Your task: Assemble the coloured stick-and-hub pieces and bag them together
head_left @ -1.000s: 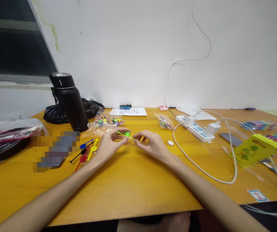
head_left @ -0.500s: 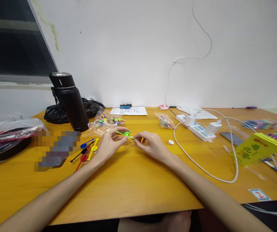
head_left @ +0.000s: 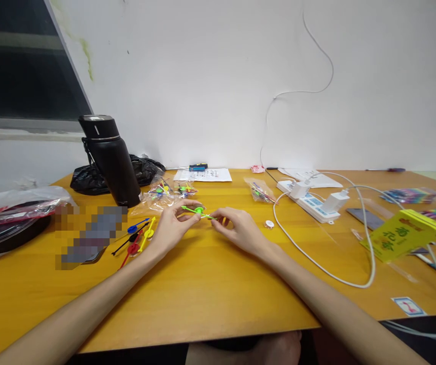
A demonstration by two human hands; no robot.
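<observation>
A green plastic arrow spinner (head_left: 200,210) with a round hub is held over the middle of the table. The fingertips and thumb of my left hand (head_left: 172,225) close around its hub. At the spinner's right end, the fingers of my right hand (head_left: 237,228) pinch its thin tip. Left of my left wrist lie loose arrow spinners: a blue one (head_left: 132,229), a yellow one (head_left: 148,234), a red one (head_left: 133,248) and a black one partly under the others. Behind my left hand, clear bags (head_left: 165,190) contain more coloured spinners.
A black bottle (head_left: 111,165) stands back left beside a black plastic bag (head_left: 84,180). On the right, a power strip (head_left: 315,208) trails a looping white cable (head_left: 328,276) near a yellow booklet (head_left: 404,235). A small white disc (head_left: 268,224) and another bagged spinner set (head_left: 259,191) lie nearer my right hand.
Almost nothing differs. Both hands keep the green spinner in the same place, and the view has shifted very slightly.
</observation>
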